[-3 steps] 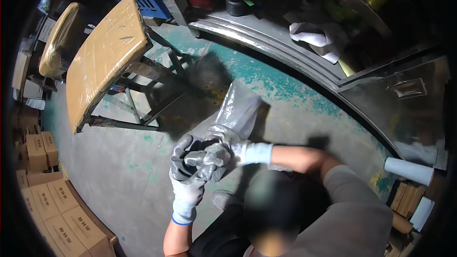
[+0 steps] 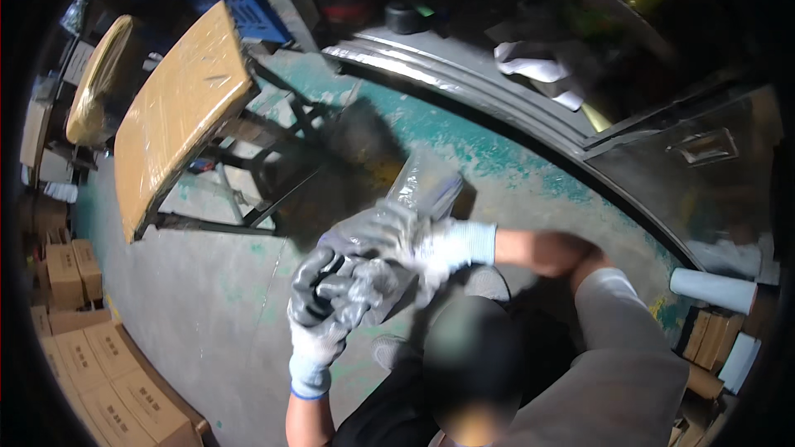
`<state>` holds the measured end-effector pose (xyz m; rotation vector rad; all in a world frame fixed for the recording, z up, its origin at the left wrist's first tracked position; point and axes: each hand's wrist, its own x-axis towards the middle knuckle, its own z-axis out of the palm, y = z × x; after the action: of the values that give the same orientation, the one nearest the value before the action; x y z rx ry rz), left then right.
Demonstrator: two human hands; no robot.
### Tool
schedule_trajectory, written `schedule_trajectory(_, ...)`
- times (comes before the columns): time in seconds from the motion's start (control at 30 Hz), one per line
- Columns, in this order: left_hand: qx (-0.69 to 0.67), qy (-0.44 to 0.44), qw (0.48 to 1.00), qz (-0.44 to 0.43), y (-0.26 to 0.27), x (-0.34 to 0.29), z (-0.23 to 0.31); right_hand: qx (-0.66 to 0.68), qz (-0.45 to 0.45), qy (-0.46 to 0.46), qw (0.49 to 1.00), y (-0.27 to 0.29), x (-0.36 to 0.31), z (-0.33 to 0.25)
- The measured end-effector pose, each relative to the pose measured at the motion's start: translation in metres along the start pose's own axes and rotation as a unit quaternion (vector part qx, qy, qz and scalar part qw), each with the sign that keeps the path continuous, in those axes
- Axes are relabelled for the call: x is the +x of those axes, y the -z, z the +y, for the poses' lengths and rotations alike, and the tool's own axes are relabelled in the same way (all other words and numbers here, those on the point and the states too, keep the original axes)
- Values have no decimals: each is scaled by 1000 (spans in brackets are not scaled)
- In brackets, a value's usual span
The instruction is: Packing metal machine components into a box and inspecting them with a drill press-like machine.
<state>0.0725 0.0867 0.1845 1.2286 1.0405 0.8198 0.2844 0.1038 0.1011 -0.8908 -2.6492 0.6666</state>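
A clear-grey plastic bag (image 2: 426,175) lies on the floor in front of me, its far end toward the metal cabinet. My left hand (image 2: 319,294), in a white glove with a grey-coated palm, curls its fingers round the bag's bunched near end, where crumpled plastic (image 2: 371,281) sticks out. My right hand (image 2: 406,236), gloved the same way, reaches in from the right across the middle of the bag and touches it. Its fingers are smeared by motion, so their grip is unclear. What the bag contains cannot be made out.
A stool (image 2: 182,108) with a plastic-wrapped tan seat stands at the left, its dark legs near the bag. Stacked cardboard boxes (image 2: 108,381) fill the lower left. A metal cabinet (image 2: 464,74) runs along the far right. Pale rolls (image 2: 712,291) lie at the right edge.
My right hand has shifted slightly up and right and now stretches across the bag, away from the bunched end. My left hand has moved a little left and down, keeping the plastic.
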Motion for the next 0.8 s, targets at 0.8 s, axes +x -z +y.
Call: schedule_trajectory(0.8, 187, -140, 971, 46, -7, 9, -10, 853, 222, -179, 436, -106, -202, -52)
